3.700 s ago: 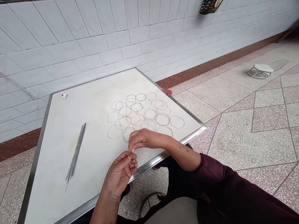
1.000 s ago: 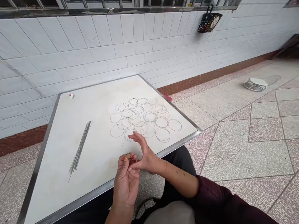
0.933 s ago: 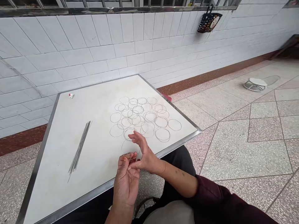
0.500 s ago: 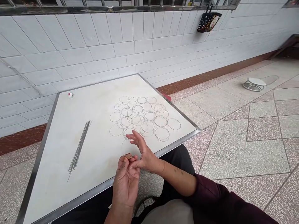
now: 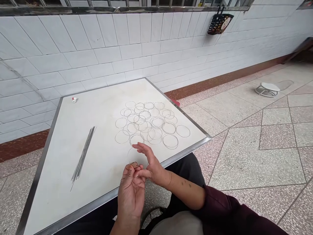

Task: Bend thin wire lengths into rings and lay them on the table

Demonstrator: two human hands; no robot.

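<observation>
My left hand [image 5: 132, 195] is palm up at the table's near edge, its fingers closed on a small brown piece [image 5: 134, 164] that looks like card or tape. A thin curved wire [image 5: 129, 151] shows just above it; whether they are joined I cannot tell. My right hand [image 5: 154, 166] is held beside it with fingers raised and apart, the thumb against the left fingertips. Beyond my hands, several thin wire rings [image 5: 170, 141] lie overlapping on the white table [image 5: 102, 130]. On the left of the tabletop rests a bundle of straight dark wires [image 5: 83, 155].
A small white and red object [image 5: 74, 100] sits at the table's far left corner. The tiled wall [image 5: 97, 58] stands behind the table. A patterned bag [image 5: 220, 23] hangs from the window bars, and a low white stool [image 5: 267, 89] stands on the floor at right.
My right hand's raised fingers have dipped slightly towards the left hand. My left hand keeps its hold on the brown piece. The rings and the wire bundle lie as before.
</observation>
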